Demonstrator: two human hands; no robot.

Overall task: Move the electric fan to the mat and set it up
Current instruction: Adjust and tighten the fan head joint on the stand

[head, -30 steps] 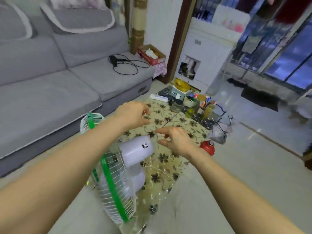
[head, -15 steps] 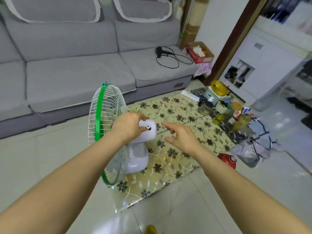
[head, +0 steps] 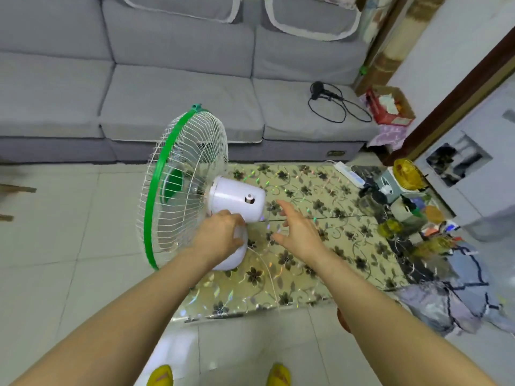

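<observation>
The electric fan [head: 195, 190] stands upright at the left end of the floral mat [head: 320, 218], its white base on the mat's edge and its wire cage with the green rim reaching out over the tiled floor [head: 69, 232]. The cage faces left, and the white motor housing [head: 237, 199], with a small knob on top, points right across the mat. The left hand [head: 223, 235] is at the fan's neck just under the motor housing, fingers curled down around the white stand so that this grip is closed on the fan; the fingertips themselves are hidden behind the hand. The right hand [head: 295, 229] hovers just right of the housing, above the mat, its grip spread wide with fingers and thumb well apart and nothing between them; it does not appear to touch the fan. A thin white cord [head: 267, 271] trails from the fan's base across the mat toward the near edge. Behind the fan runs a grey sofa [head: 181, 93], with a black hair dryer [head: 323, 91] and its looped cable lying on the right seat cushion. At the mat's far right end sits a clutter of small bottles and jars [head: 395, 215], too blurred to name singly, beside a white power strip [head: 349, 175]. Two yellow slippers [head: 160, 376] show at the bottom edge.
</observation>
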